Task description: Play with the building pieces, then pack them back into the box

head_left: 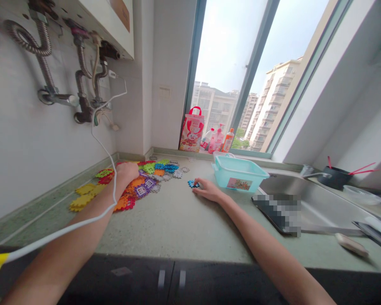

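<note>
On the left of the counter spreads a pile of flat plastic building pieces with notched edges, among them yellow pieces (pixel 82 201), purple window pieces (pixel 142 190) and blue ones (pixel 170 168). My left hand (pixel 128 173) reaches into the far part of this pile, back of the hand up; its fingers are bent down out of sight. Away from the pile, my right hand (pixel 208 190) rests low over the counter. Its thumb and fingers close on a small blue notched building piece (pixel 192 183), partly covered by the fingertips.
Right of my right hand stands a turquoise plastic basin (pixel 239 171). Beyond it lie a steel sink (pixel 320 203) and a dark flat object (pixel 273 216) at its edge. A white cable (pixel 106 209) hangs across my left forearm. Bottles (pixel 217 140) line the windowsill.
</note>
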Demonstrator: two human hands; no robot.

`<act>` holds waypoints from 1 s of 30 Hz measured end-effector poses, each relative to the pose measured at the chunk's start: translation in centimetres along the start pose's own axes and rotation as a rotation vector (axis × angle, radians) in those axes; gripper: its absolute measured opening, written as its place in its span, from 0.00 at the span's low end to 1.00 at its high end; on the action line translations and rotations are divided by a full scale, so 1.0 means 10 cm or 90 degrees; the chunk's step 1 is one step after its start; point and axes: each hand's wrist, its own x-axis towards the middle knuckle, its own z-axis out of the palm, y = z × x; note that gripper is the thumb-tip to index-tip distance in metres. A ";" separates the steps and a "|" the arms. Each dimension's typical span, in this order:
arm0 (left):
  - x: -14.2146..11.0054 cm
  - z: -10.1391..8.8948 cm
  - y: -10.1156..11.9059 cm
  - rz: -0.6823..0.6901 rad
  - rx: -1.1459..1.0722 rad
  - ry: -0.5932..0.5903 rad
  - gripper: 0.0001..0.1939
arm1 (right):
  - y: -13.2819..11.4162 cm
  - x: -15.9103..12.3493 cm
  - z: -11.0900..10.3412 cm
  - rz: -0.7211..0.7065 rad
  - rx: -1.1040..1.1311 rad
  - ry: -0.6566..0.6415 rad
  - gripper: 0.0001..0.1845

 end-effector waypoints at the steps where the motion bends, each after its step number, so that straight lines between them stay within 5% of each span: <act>1: 0.00 0.02 0.03 0.005 0.011 -0.001 0.24 | -0.01 0.00 -0.01 0.004 0.005 0.002 0.11; 8: -0.03 0.00 0.12 0.035 0.081 0.016 0.19 | -0.03 -0.01 -0.02 -0.013 0.018 0.019 0.13; 16: -0.15 -0.26 0.25 0.065 0.077 0.165 0.18 | 0.03 0.01 0.02 0.004 0.050 0.043 0.24; 18: -0.22 -0.25 0.42 0.149 0.049 0.210 0.20 | 0.05 0.02 0.03 0.008 0.053 0.049 0.25; 21: -0.43 -0.07 0.77 0.410 -0.014 0.263 0.20 | 0.09 0.03 0.03 0.018 0.031 0.071 0.25; 25: -0.74 0.36 1.22 0.645 -0.016 0.160 0.13 | 0.16 0.03 0.01 0.032 -0.018 0.128 0.24; 30: -0.85 0.61 1.37 0.737 -0.086 0.109 0.09 | 0.13 0.04 -0.03 0.030 -0.022 0.194 0.22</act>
